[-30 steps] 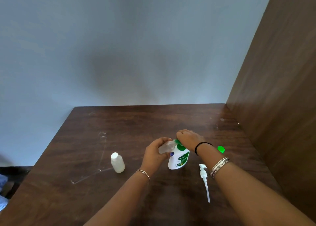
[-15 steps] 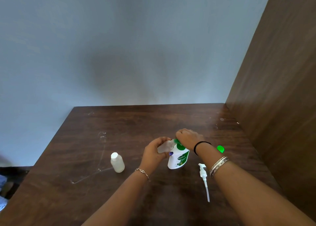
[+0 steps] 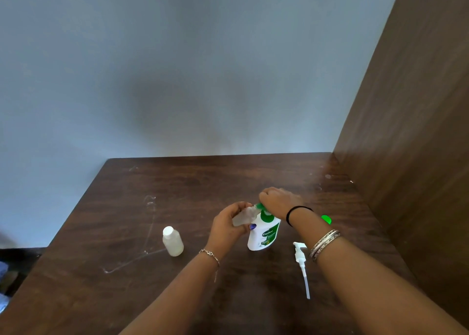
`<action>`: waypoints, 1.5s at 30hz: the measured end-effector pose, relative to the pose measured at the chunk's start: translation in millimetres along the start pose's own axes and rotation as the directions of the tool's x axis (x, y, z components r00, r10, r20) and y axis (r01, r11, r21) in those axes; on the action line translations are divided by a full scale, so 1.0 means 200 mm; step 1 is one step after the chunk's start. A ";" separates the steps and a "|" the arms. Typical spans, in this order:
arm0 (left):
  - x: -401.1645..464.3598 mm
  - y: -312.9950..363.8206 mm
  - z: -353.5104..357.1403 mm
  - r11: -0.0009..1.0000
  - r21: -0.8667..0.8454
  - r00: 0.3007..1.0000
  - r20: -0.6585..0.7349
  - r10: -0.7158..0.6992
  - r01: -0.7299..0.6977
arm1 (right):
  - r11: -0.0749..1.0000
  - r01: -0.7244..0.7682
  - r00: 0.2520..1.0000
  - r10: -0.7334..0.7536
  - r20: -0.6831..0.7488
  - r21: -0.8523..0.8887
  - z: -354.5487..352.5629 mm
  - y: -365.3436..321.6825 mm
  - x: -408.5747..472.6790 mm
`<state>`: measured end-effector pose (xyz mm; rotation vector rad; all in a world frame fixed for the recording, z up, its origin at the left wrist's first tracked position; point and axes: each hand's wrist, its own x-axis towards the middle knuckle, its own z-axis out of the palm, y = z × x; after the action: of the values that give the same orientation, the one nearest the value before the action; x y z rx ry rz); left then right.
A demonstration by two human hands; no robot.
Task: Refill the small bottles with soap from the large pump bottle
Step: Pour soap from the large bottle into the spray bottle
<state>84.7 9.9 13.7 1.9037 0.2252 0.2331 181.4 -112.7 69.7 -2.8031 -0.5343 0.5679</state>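
Observation:
The large white pump bottle [image 3: 265,235] with a green label stands upright in the middle of the table. My right hand [image 3: 278,200] rests on top of it, fingers closed over its green pump head. In my left hand [image 3: 225,229] is a small translucent bottle [image 3: 242,218], tilted so its mouth meets the green spout. A second small bottle [image 3: 173,242] with a white cap stands upright to the left, apart from both hands.
A loose white pump with a long tube [image 3: 300,261] lies right of the large bottle, under my right forearm. A green cap [image 3: 326,219] sits behind my right wrist. The dark wooden table [image 3: 177,182] meets a wall behind and a wooden panel [image 3: 418,157] on the right.

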 end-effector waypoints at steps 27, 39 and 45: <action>0.00 0.02 0.00 0.999 -0.033 1.000 -0.003 -0.002 0.002 | 1.000 0.003 1.000 -0.004 0.023 0.009 0.02 0.01 0.02; 0.00 0.04 0.01 0.999 -0.043 1.000 0.006 -0.015 0.015 | 1.000 -0.007 1.000 0.007 0.024 0.017 0.03 0.02 0.03; -0.02 0.04 0.01 0.997 -0.070 0.999 0.017 -0.031 0.032 | 1.000 -0.010 1.000 0.009 0.024 0.020 0.02 0.01 0.01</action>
<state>82.2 4.0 19.8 1.8299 0.2330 0.2015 182.0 -112.9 63.9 -2.7849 -0.5176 0.6065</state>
